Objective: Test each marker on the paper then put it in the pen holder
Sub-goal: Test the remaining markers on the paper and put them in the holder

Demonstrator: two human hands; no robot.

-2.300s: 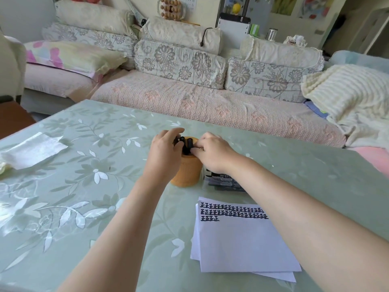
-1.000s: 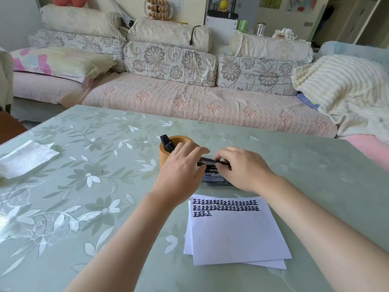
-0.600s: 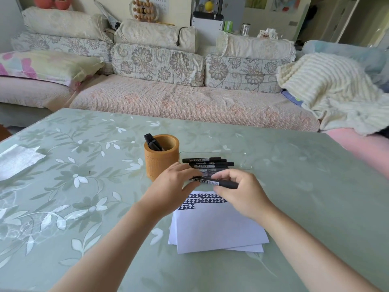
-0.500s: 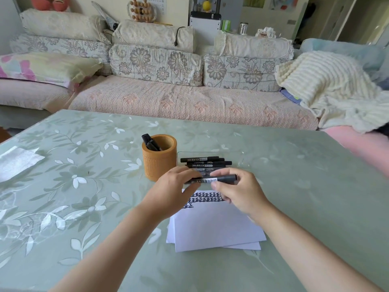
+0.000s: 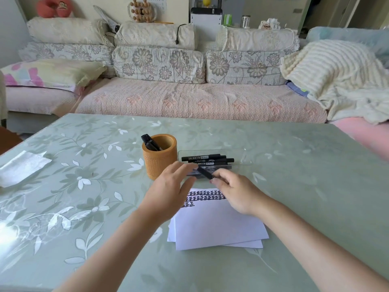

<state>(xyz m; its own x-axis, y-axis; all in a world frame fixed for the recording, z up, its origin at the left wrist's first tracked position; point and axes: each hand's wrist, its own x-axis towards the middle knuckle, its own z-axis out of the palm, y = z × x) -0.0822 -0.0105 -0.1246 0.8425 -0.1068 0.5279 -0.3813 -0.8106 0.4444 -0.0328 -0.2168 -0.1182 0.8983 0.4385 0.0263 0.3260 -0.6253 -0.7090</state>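
I see one black marker [image 5: 205, 173] held tilted just past the far edge of the white paper [image 5: 219, 226], which has rows of black marks at its top; other markers [image 5: 150, 142] lean in the tan pen holder [image 5: 160, 163].

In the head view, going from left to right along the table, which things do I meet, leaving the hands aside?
white sheet → pen holder → clear tray holding markers. The paper stack overlaps the tray sideways, so I leave it out.
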